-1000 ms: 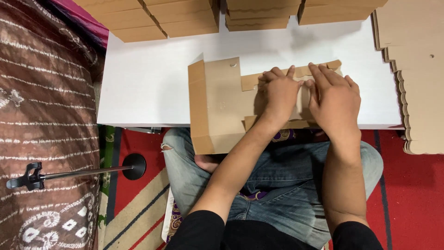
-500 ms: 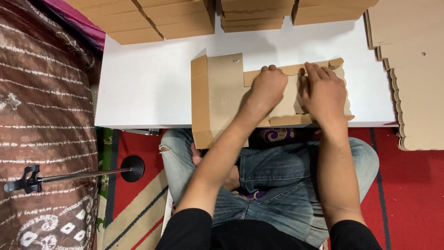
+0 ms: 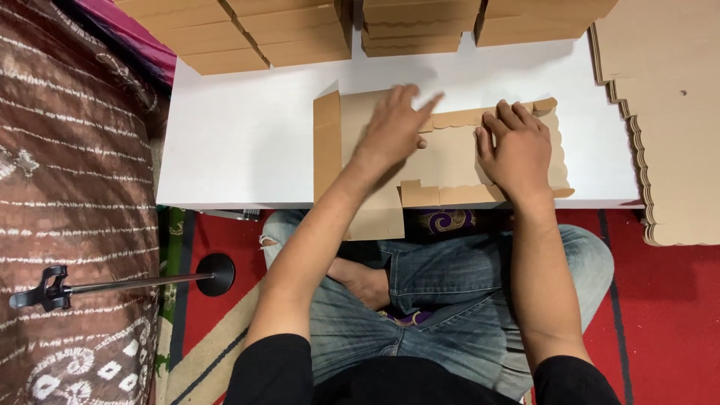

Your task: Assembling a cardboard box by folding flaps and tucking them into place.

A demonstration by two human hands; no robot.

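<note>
Pressing flat, my right hand [image 3: 519, 148] lies palm-down, fingers together, gripping nothing, on the carton blank [image 3: 450, 161]; my left hand [image 3: 394, 124] hovers blurred, fingers spread and empty. I see the blank unfolded, brown, with scalloped flaps, on the white table [image 3: 240, 142], overhanging its near edge under both hands.

Short black sleeves [image 3: 270, 364] ending above the elbows, forearms bare; faded blue jeans [image 3: 442, 315] with a frayed tear at one knee; feet bare.

Tan cardboard blank [image 3: 450, 161] on white table [image 3: 240, 142]; red carpet [image 3: 675, 315], brown patterned cloth [image 3: 67, 187].
</note>
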